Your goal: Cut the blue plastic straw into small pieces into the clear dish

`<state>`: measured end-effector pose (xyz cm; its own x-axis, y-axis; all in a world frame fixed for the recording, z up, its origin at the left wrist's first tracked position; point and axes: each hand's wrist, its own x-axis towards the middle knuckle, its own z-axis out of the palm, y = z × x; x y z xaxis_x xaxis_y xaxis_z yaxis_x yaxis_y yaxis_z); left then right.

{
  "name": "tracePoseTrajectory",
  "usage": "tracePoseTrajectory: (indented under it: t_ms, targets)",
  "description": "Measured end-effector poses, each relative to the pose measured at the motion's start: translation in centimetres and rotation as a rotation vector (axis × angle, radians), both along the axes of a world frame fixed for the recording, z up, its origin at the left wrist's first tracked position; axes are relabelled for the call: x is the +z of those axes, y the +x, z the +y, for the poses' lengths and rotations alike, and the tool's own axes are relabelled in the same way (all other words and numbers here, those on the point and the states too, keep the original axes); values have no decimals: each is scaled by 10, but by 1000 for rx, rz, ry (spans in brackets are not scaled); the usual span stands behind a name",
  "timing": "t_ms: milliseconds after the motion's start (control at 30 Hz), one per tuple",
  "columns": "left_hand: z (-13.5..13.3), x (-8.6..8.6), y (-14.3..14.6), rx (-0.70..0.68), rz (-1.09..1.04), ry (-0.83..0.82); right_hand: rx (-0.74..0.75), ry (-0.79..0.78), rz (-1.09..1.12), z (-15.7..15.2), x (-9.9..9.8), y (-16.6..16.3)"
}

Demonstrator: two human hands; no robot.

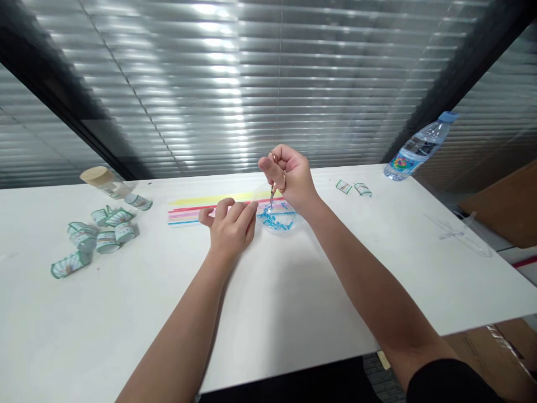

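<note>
My right hand grips a small pair of scissors by its rose-gold finger loops. The blades point down into a shallow clear bowl, which holds many short bits of blue straw. At the bowl's left rim is my left hand, palm down, with thumb and forefinger together at the rim and the little finger stretched out to the left. Long thin straws in yellow, red, pink and blue lie behind and partly beneath the left hand and show through the bowl.
Several curled, green-edged printed pieces lie on the left of the white table, near a clear jar with a wooden lid. Two similar pieces and a water bottle are at the right. Clear plastic strips lie near the right edge.
</note>
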<state>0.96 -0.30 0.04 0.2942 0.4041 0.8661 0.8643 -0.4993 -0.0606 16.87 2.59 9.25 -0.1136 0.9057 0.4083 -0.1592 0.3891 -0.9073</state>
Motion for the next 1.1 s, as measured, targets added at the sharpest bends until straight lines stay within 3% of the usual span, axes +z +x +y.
tracePoseTrajectory:
  t_ms: [1100]
  targets:
    - [2,-3,-4,5,-24,1,-50,-17,7,6,5,9]
